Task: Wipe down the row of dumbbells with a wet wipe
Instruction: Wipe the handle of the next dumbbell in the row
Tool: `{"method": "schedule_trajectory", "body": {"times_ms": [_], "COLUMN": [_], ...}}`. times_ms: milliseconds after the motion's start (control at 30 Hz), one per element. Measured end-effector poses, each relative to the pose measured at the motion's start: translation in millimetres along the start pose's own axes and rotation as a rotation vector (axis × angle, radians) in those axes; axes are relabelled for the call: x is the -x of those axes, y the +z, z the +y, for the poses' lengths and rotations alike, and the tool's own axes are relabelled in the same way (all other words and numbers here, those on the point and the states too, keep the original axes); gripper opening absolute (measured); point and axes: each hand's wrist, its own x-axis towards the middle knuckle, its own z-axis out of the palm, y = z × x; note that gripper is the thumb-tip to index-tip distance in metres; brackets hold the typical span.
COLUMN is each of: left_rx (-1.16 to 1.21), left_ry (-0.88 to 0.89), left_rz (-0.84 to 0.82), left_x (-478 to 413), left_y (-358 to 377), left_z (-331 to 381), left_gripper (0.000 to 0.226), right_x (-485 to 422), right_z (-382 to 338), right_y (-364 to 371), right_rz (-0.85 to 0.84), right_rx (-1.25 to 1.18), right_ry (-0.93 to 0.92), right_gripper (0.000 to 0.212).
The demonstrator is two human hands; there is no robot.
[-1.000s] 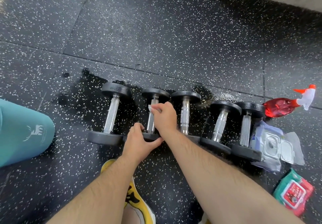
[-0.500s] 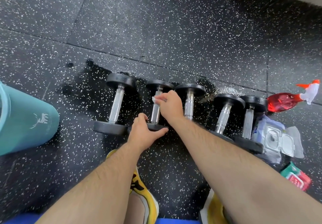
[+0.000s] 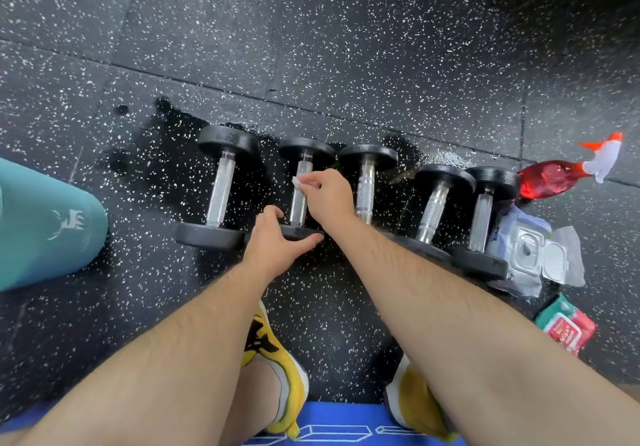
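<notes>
Five dumbbells [image 3: 366, 189] look heavy and rigid; left hand [image 3: 277, 243] clasps the second dumbbell [image 3: 306, 151] by its near end, and just beyond that grip right hand [image 3: 329, 196] pinches the limp wet wipe [image 3: 296, 182] on its handle [image 3: 298, 208].

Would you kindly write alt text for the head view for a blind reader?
A person's right hand holds a white wipe on the handle of the second dumbbell from the left in a row of five, while the left hand grips its near end. A red spray bottle lies at right.
</notes>
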Motion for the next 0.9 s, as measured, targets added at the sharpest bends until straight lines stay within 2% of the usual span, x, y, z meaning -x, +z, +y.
{"method": "schedule_trajectory", "body": {"times_ms": [200,367,633,733,900], "left_rx": [-0.001,-0.010,-0.003,-0.016,-0.001], "left_ry": [0.006,0.008,0.001,0.009,0.012], "left_rz": [-0.006,-0.008,0.007,0.010,0.003], "left_x": [2.1,2.6,-0.4,-0.9,-1.8], "left_y": [-0.7,0.7,0.2,1.8,0.9], "left_z": [0.3,-1.0,-1.2,-2.2,-3.8], "left_gripper": [0.086,0.086,0.091,0.087,0.085], "right_x": [-5.0,19.3,9.5,12.0,13.2], "right_z": [-8.1,4.5,-0.6,3.6,-5.7], "right_y": [4.7,4.0,9.8,12.9,12.5], "right_rz": [0.027,-0.063,-0.009,-0.019,-0.096], "right_rx": [0.027,0.135,0.134,0.220,0.532], "right_ry": [-0.007,-0.101,-0.168,-0.215,-0.358], "right_gripper": [0.008,0.015,0.020,0.021,0.025]}}
